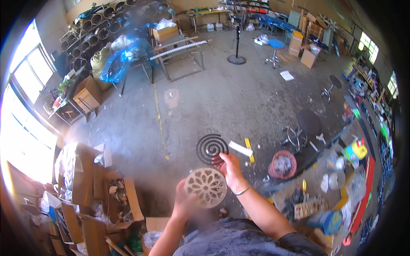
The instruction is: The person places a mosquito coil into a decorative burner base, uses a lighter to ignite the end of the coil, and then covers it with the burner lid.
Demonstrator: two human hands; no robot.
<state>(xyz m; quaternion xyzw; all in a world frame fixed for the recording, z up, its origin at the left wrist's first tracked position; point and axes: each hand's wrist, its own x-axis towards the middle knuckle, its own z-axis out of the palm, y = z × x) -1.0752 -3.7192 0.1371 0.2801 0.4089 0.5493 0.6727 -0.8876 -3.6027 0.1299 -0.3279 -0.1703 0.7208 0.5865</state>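
My right hand [232, 171] pinches the edge of a dark spiral mosquito coil [212, 149] between thumb and fingers and holds it out over the floor. Just nearer to me, my left hand [184, 203] is closed on a round pale disc [206, 187] with a flower-like pattern of cut-out openings, perhaps a coil holder's lid. The coil lies just beyond the disc's far rim; whether they touch I cannot tell. My left fingers are partly hidden and blurred. A bracelet circles my right wrist.
Open cardboard boxes [136, 200] crowd the near left. To the right stand a pink waste basket [282, 164], a wheeled stool [294, 137] and a cluttered bench with a blue tub [331, 222]. White and yellow strips [241, 149] lie on the floor.
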